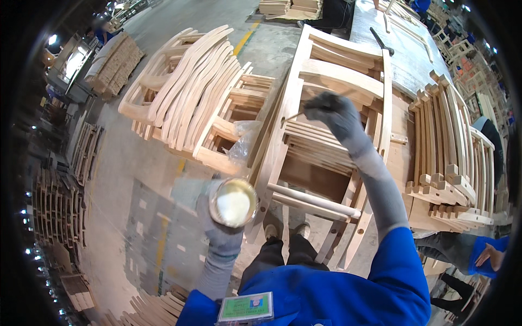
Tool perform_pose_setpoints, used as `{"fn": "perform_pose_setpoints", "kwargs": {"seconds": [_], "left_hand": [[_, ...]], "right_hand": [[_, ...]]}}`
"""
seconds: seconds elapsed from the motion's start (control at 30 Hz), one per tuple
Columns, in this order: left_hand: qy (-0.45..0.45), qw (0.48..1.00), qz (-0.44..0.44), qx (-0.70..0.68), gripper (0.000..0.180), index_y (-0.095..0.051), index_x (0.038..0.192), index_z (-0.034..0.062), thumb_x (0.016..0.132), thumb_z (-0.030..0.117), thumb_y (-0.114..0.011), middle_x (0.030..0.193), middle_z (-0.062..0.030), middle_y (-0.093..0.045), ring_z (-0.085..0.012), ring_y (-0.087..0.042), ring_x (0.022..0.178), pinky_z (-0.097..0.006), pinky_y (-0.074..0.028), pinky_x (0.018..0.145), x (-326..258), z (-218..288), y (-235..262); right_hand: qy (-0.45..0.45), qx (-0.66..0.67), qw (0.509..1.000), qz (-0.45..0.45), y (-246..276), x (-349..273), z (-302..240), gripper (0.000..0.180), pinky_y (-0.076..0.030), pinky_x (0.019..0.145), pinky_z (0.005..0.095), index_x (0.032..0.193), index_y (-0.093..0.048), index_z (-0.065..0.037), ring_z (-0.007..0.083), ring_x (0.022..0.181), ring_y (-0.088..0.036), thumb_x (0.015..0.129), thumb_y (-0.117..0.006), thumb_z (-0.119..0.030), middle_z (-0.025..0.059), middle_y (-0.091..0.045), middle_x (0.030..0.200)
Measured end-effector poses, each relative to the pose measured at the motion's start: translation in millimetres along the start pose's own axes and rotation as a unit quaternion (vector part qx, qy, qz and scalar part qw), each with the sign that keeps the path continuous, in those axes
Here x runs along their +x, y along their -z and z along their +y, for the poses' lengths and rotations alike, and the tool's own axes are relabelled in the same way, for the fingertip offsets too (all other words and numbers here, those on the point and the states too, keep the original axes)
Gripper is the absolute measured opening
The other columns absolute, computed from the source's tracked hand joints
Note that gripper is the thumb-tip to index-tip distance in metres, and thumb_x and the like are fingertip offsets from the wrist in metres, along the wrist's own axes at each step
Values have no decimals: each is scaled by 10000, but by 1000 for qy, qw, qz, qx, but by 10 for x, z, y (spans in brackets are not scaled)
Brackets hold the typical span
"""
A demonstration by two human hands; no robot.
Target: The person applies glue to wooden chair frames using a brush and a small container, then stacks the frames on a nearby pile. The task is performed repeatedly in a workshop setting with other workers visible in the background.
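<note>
My left hand (205, 211), in a grey glove, is closed around a round open can (251, 190) with white, glue-like stuff inside. It is held out to the left of the wooden frames. My gloved right hand (336, 113) grips a thin stick (293, 116); whether it has a brush end I cannot tell. The stick's tip is at a small hole in the left rail of a pale wooden chair frame (278, 148). This frame lies on a stack of similar frames, with curved slats at its far end and a round bar (312, 201) across its near end.
Curved wooden chair parts (190, 98) are piled to the left, with a clear plastic bag (244, 141) on them. More frames (443, 146) stand at the right. A grey-topped table (405, 65) holds a black tool (380, 41). A co-worker's hand (489, 256) shows at lower right.
</note>
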State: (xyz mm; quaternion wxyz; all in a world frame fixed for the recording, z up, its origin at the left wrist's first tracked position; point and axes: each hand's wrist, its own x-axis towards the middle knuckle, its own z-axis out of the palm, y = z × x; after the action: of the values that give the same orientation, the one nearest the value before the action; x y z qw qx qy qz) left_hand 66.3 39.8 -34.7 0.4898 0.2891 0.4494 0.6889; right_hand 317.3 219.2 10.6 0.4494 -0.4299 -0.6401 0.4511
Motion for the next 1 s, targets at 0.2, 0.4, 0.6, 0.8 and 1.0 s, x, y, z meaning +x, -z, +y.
{"fn": "perform_pose_setpoints", "kwargs": {"seconds": [0.2,0.4,0.6,0.8,1.0], "left_hand": [[-68,995,-73,-32,454,-414,1250,19,942,350,-374,1256,-134,-469,-252,-490,1141,-399,-422,980,20,-185,-118],[-329,896,-136,264,715,-349,1298,9,731,219,-730,1223,-160,-448,-303,-460,1136,-402,-385,985,19,56,-401],[-356,904,-172,166,552,-300,1332,-34,869,179,-511,1285,-214,-427,-332,-425,1203,-419,-318,1033,18,-11,-468],[57,897,-287,-332,578,-269,1356,-41,944,360,-324,1295,-212,-435,-287,-451,1187,-394,-341,1016,-80,75,-775],[-151,957,-247,18,583,-285,1347,-32,937,376,-365,1292,-215,-433,-295,-465,1168,-405,-362,1003,-48,-120,-782]], "right_hand": [[88,28,995,-35,-353,-1299,-912,218,-543,678,282,907,-620,-1,187,796,-661,719,-731,-5,116,-671,861],[156,-99,983,-5,-548,-1748,-942,228,-546,670,331,879,-608,-6,240,815,-660,692,-730,38,173,-661,884],[186,-16,982,25,-549,-2251,-989,226,-547,719,357,915,-613,6,297,880,-652,709,-706,8,201,-648,920],[111,39,983,139,-567,-2262,-916,173,-550,692,346,860,-594,24,283,816,-664,724,-699,44,210,-651,897],[124,152,952,235,-615,-2392,-917,151,-554,690,360,829,-592,51,284,792,-663,714,-690,52,231,-638,882]]}}
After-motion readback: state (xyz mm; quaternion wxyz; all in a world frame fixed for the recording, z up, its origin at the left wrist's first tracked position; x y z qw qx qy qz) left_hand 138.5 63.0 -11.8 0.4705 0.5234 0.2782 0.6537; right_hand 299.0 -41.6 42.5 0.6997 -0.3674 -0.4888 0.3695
